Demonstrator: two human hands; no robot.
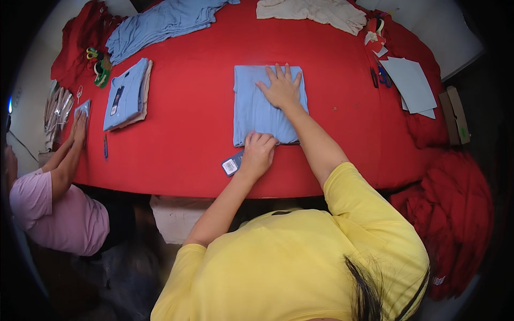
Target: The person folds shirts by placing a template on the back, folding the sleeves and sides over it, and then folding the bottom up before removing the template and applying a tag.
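Note:
A light blue folded garment (251,101) lies in a neat rectangle in front of me on the red-covered table (187,123). My right hand (282,88) rests flat on its upper right part, fingers spread. At its near edge my left hand (259,154) has its fingers curled over the fabric, gripping the bottom hem. A dark hang tag (232,164) with a white label sticks out beside the left hand, below the garment's near left corner. Whether the left fingers also touch the tag's upper end is hidden.
Folded blue and beige garments (127,95) are stacked to the left, a pen (105,145) near them. A co-worker in pink (64,208) presses a small packet at far left. Blue shirts (166,24) and beige cloth (313,13) lie behind. Pale sheets (409,83) and blue scissors (384,76) are right.

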